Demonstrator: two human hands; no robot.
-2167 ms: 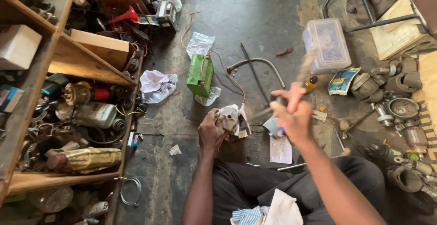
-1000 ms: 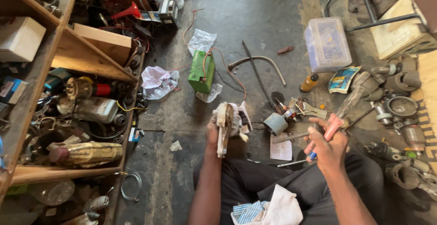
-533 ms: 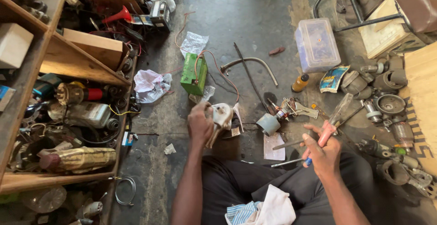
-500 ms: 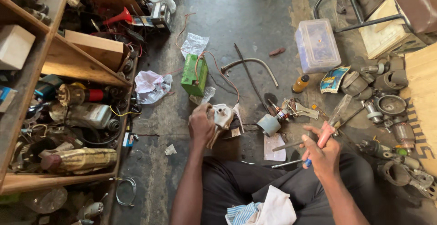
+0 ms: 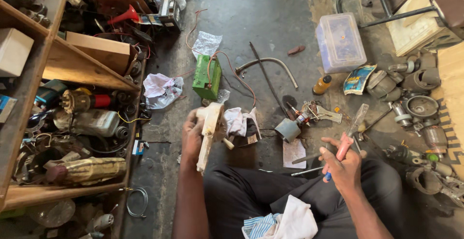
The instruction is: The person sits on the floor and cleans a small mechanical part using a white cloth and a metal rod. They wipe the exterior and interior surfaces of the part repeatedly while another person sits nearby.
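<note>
A cream plastic part [image 5: 208, 130] is held upright in the left hand [image 5: 192, 136], fingers wrapped tight around it, above the concrete floor [image 5: 270, 16] just in front of the knees. The right hand [image 5: 344, 167] is closed on a pink-handled tool [image 5: 349, 137], with a blue-tipped one poking out below the fist — its clear end points up and away. A white rag [image 5: 238, 122] lies just right of the cream part, touching it or nearly so. A grey cylinder [image 5: 288, 129] sits between the two hands, slightly farther out. A green box [image 5: 208, 77] with red wire is seen farther away, beyond the left hand. A clear plastic box [image 5: 340, 41] rests far right. Wooden shelves [image 5: 92, 69] packed with junk stand at left — metal parts are piled at right.
</note>
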